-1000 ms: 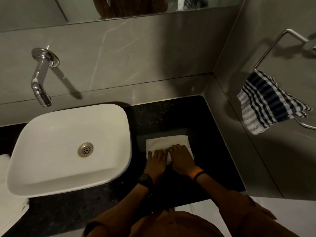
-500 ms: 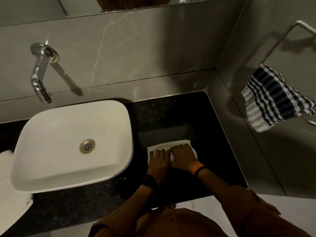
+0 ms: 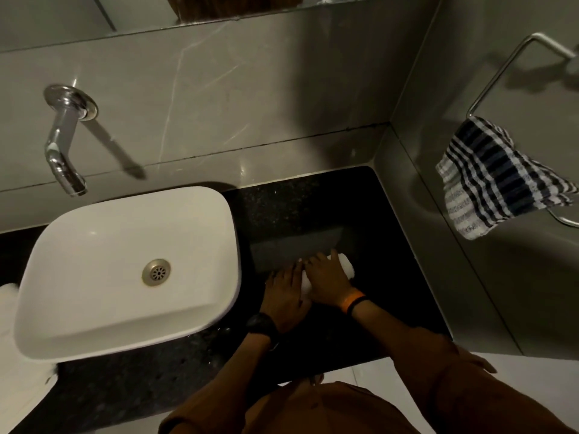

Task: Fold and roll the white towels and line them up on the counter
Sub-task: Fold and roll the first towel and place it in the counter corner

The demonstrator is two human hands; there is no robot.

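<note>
A white towel (image 3: 346, 267) lies rolled into a tight cylinder on the black counter (image 3: 313, 208), right of the basin. Both hands press down on the roll, palms flat. My left hand (image 3: 283, 296) covers its left end and my right hand (image 3: 327, 278) covers its middle. Only the roll's right end and a sliver between the hands show. More white towel cloth (image 3: 15, 333) lies at the far left edge of the counter, partly cut off by the frame.
A white basin (image 3: 125, 336) fills the counter's left part, with a chrome wall tap (image 3: 62, 151) above it. A checked cloth (image 3: 498, 180) hangs from a metal towel ring (image 3: 501, 67) on the right wall. Grey walls close in behind and to the right.
The flat folded towel has been rolled away from me into a cylinder. Both hands moved forward on it, and no flat part shows now.
</note>
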